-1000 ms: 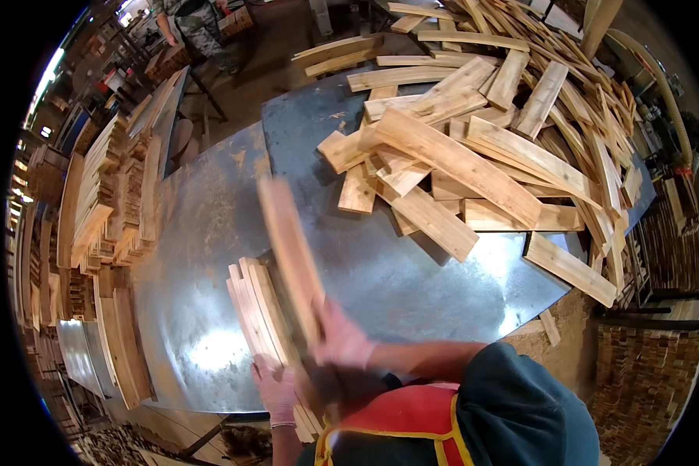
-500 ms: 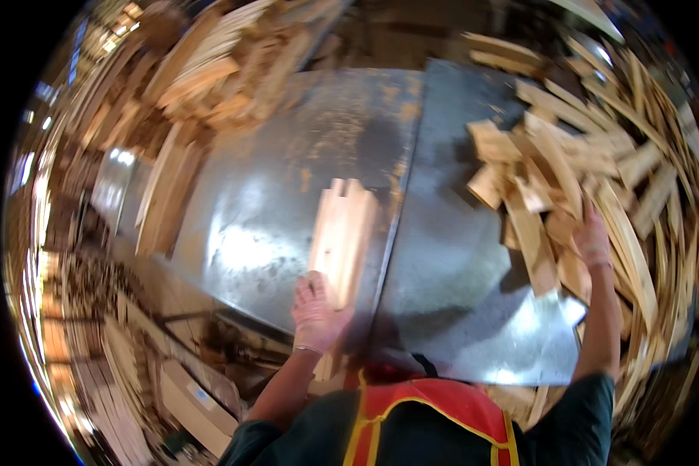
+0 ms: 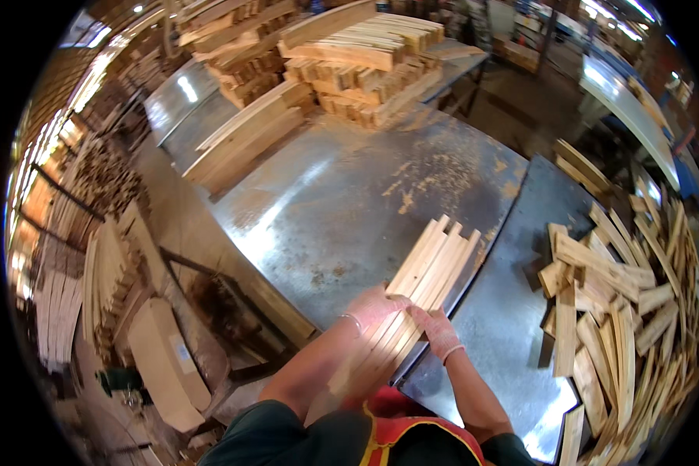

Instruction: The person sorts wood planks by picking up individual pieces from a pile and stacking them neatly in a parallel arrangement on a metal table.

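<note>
A bundle of several pale wooden strips (image 3: 435,264), laid side by side, slants away from my body over the metal table (image 3: 326,210). Their far ends are staggered. My left hand (image 3: 375,308), in a thin pinkish-white glove, grips the bundle from its left side. On the opposite edge my right hand (image 3: 438,329), gloved alike, is closed round the strips. The two hands nearly meet across the top. My fingers under the wood are hidden, and so is part of the near end by my body.
To the right lies a loose heap of wood offcuts (image 3: 598,272) on the table. Stacked planks (image 3: 365,58) rise at the far side, with longer boards (image 3: 245,140) standing left of them. Sawdust (image 3: 435,175) is scattered on the metal. A beige panel (image 3: 163,361) leans at lower left.
My right hand has left the offcut heap and come over to the strips, taking hold of their right side. My left hand stays on them. The view has swung to the left.
</note>
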Action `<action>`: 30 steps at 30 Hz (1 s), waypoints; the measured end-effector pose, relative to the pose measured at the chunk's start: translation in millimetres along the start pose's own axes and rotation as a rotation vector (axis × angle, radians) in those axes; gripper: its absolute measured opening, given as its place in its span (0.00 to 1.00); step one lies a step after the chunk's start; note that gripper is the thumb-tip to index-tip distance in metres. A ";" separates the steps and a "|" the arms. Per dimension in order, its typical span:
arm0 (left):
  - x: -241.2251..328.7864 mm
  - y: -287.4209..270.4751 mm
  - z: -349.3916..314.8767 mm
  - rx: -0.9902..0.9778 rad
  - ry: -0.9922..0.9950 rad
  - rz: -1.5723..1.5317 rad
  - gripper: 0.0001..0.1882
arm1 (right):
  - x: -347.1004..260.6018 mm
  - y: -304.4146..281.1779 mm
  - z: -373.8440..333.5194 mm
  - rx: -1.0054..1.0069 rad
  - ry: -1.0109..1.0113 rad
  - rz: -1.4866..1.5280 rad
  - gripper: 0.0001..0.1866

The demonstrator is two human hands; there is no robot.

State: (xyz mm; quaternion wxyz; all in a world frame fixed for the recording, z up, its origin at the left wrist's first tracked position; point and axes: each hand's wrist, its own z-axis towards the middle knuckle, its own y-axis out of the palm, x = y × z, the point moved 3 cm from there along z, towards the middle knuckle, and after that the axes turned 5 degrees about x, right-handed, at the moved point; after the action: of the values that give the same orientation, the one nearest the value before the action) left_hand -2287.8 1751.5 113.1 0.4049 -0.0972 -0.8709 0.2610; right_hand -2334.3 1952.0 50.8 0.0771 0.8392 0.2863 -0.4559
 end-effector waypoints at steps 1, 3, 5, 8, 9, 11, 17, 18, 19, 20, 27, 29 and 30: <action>5.9 -2.7 -4.9 0.010 0.010 -0.018 0.39 | -30.1 -3.8 -17.4 -0.036 -0.004 0.028 0.53; 17.8 -15.7 -9.6 0.018 0.120 -0.074 0.41 | -72.3 -6.8 -32.2 -0.031 -0.154 0.205 0.50; 55.2 -56.1 -24.4 0.194 0.268 -0.101 0.42 | -138.1 -5.9 -57.4 -0.043 -0.356 0.330 0.48; 121.7 -107.0 -41.1 0.387 0.558 -0.278 0.40 | -223.7 -25.4 -87.7 0.185 -0.639 0.098 0.61; 132.5 -119.2 -42.0 0.445 0.653 -0.372 0.40 | -241.9 -26.5 -95.0 0.291 -0.721 0.017 0.63; 151.6 -137.3 -45.3 0.264 0.812 -0.527 0.39 | -261.3 -24.9 -97.0 0.380 -0.782 0.016 0.66; 20.6 -122.4 -17.9 -0.053 0.775 -0.653 0.34 | -152.3 39.1 -27.1 0.607 -1.073 -0.359 0.58; -24.6 -120.4 -6.8 -0.153 0.767 -0.745 0.32 | -128.7 63.8 -37.6 0.500 -0.963 -0.351 0.56; -69.6 -117.4 8.6 -0.204 0.746 -0.653 0.32 | -100.1 81.8 -52.5 0.247 -0.469 -0.299 0.57; -112.3 -114.1 23.0 -0.255 0.732 -0.555 0.31 | -81.1 96.7 -65.8 0.123 -0.311 -0.333 0.56; -150.2 -91.6 27.3 -0.055 0.658 1.206 0.23 | -12.8 82.8 -65.3 -0.236 -0.483 -1.118 0.43; -121.6 -96.7 28.0 -0.122 0.648 1.436 0.20 | -22.2 30.5 -77.7 -0.140 -0.377 -0.797 0.41; -41.6 -84.7 -7.6 -0.140 0.362 1.422 0.17 | -22.7 -15.0 -90.2 -0.054 -0.295 -0.671 0.40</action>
State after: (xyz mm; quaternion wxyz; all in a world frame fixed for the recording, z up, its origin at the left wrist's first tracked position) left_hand -2251.3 1667.0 135.1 0.2681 -0.7054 -0.5318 0.3843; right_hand -2287.0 1990.3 122.8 -0.0138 0.6215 0.5432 -0.5643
